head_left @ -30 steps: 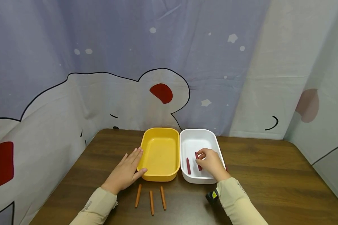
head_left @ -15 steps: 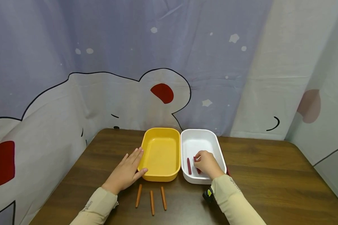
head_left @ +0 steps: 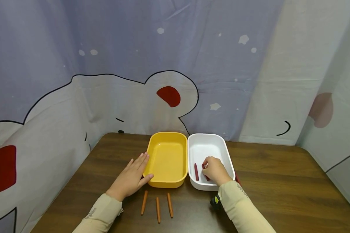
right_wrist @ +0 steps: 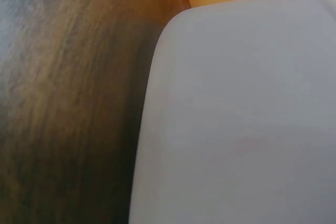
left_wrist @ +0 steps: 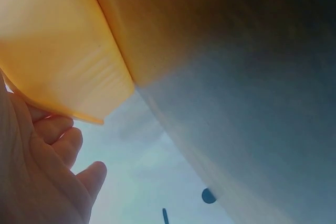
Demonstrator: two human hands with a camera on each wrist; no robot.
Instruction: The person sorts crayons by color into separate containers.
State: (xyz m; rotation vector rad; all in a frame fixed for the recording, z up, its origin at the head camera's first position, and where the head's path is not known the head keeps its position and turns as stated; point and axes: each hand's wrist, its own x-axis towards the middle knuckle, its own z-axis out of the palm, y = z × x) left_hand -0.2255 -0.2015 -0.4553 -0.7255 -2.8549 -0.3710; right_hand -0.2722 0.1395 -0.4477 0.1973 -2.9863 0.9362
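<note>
Right fingers [head_left: 210, 161] pinch red stick [head_left: 207, 178], white tray [head_left: 204, 149] around; left fingers [head_left: 140, 162] straight against yellow tray [head_left: 167, 161].

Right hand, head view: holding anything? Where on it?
A red crayon in the white tray: the right hand appears to pinch it near its middle, both ends showing. Grip firmness can't be told.

Held crayon [head_left: 207, 178]: dark red, slim, slanted in the white tray, pinched by the right hand [head_left: 217, 170].
Red crayon [head_left: 196, 172]: just left of it, lying nearly lengthwise.
White tray [head_left: 204, 149]: rounded rectangle, upright.
Yellow tray [head_left: 167, 161]: beside it, left hand [head_left: 129, 180] on its left rim.
Orange crayons [head_left: 158, 209]: three, lying in front.
</note>
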